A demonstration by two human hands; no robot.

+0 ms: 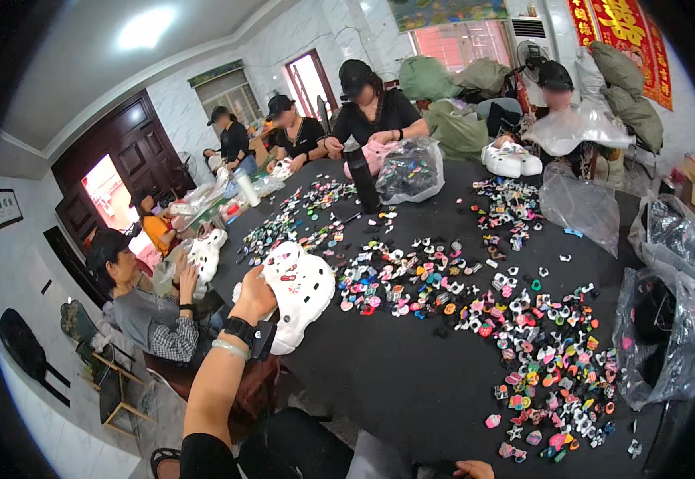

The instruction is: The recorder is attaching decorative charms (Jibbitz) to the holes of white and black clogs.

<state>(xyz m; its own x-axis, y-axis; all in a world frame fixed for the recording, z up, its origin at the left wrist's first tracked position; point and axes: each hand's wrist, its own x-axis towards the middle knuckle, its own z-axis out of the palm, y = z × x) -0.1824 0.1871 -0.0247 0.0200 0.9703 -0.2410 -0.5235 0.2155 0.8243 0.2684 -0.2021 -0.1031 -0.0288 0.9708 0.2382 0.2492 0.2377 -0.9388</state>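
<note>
My left hand [256, 294] is closed on white foam clogs [306, 289], held up at the table's left edge. They look like a pair side by side, though my hand hides part of them. Dark holes dot their tops, and a few small red and dark charms sit on the upper one. Only a bit of my right hand [473, 469] shows at the lower edge, cut off by the picture; whether it holds anything is hidden. Many small colourful shoe charms [411, 275] lie scattered beyond the clogs, with another heap [559, 375] to the right.
The black table [395, 359] carries a dark bottle [361, 180], a clear bag of charms [411, 169] and plastic bags [659, 335] along the right edge. Co-workers sit around it; one at left handles a white clog [206, 255]. Another pair of white clogs [512, 160] stands at the far right.
</note>
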